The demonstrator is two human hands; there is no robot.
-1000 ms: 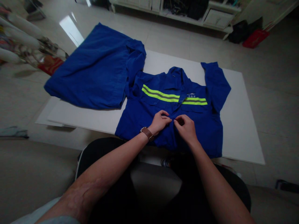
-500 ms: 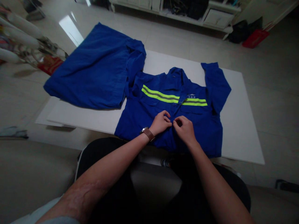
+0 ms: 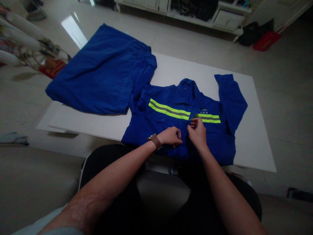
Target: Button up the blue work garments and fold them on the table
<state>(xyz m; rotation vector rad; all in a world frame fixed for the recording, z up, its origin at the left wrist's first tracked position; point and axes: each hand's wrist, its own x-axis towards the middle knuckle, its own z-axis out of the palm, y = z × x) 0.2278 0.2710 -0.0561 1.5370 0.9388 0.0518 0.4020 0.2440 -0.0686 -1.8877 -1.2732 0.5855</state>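
Observation:
A blue work jacket with a yellow-green and grey stripe across its chest lies front up, its collar pointing away from me. My left hand, below a brown watch strap, pinches the jacket's front near the middle. My right hand is closed on the front edge, just under the stripe and a little farther from me. The two hands are a small gap apart. One sleeve is bent at the right. Whatever sits between the fingertips is too small to make out.
Another blue garment lies at the left, over the edge of the white table. Beyond stand a white cabinet and a red bag. My knees are under the near edge.
The jacket has been pulled slightly toward me and to the right. My right hand has moved up and right along the front edge, while my left hand has shifted slightly nearer.

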